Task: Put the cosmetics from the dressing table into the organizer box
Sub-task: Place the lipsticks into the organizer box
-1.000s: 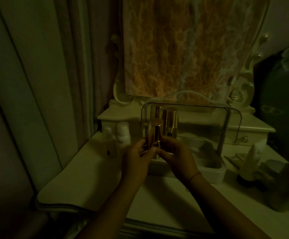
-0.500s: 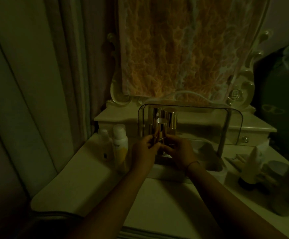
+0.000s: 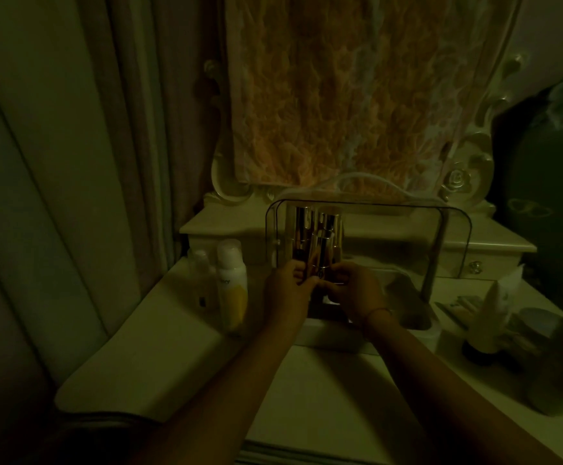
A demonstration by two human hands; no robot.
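Observation:
The white organizer box (image 3: 417,325) with a clear raised lid (image 3: 454,229) stands on the dressing table (image 3: 159,357). Several gold bottles (image 3: 302,226) stand in its left compartment. Both hands reach into that compartment. My left hand (image 3: 285,290) and my right hand (image 3: 354,292) close together around a gold bottle (image 3: 318,253) held upright, low inside the box. Its lower part is hidden by my fingers.
Left of the box stand a white and yellow spray can (image 3: 231,283) and a small clear bottle (image 3: 201,280). A white tube (image 3: 489,317) and small items lie at the right. Behind is a cloth-draped mirror (image 3: 357,95); a curtain (image 3: 55,162) hangs at left.
Both hands have moved forward and down with the gold bottle, from in front of the box into its left compartment. The view has shifted slightly closer.

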